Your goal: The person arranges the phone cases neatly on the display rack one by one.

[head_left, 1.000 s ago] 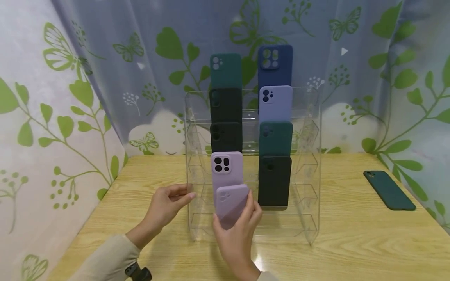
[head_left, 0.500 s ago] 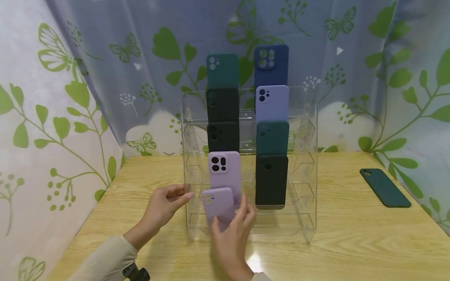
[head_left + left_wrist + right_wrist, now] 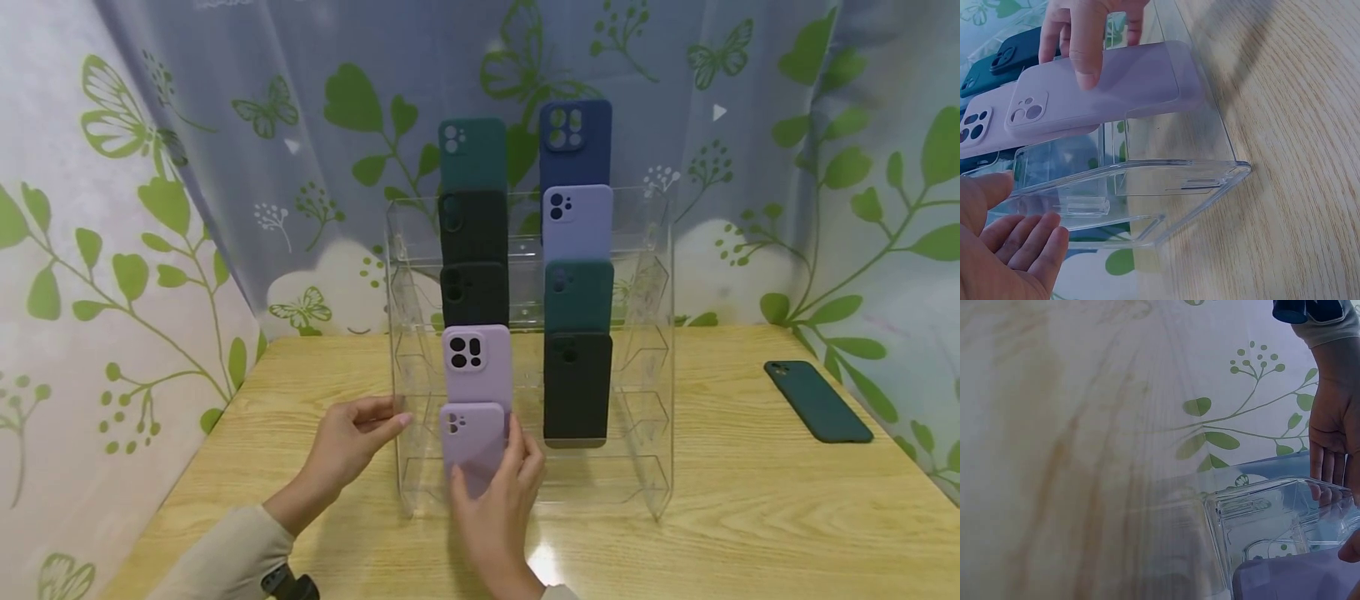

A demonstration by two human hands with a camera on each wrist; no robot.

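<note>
My right hand (image 3: 498, 496) holds a light purple phone case (image 3: 480, 442) by its sides, thumb at the front left and fingers along the right edge. The case stands at the lowest visible place of the left column on a clear acrylic display stand (image 3: 667, 475), overlapping a paler purple phone case (image 3: 491, 379) behind it. Its lower end is against a clear ledge in the left wrist view. My left hand (image 3: 345, 442) pinches the stand's left side panel between thumb and fingers. In the right wrist view only the corner of the purple case (image 3: 1291, 581) shows.
Black and green cases (image 3: 474, 154) rise above in the left column. The right column bears a blue case (image 3: 592, 162), a lavender case (image 3: 577, 233), a green case (image 3: 585, 304) and a black case (image 3: 577, 400). A dark green case (image 3: 821, 400) lies on the wooden table (image 3: 750, 517).
The light purple case, tilted and further right a second ago, has gone left and down, then slightly right, and now stands nearly straight. My left hand keeps its place on the stand.
</note>
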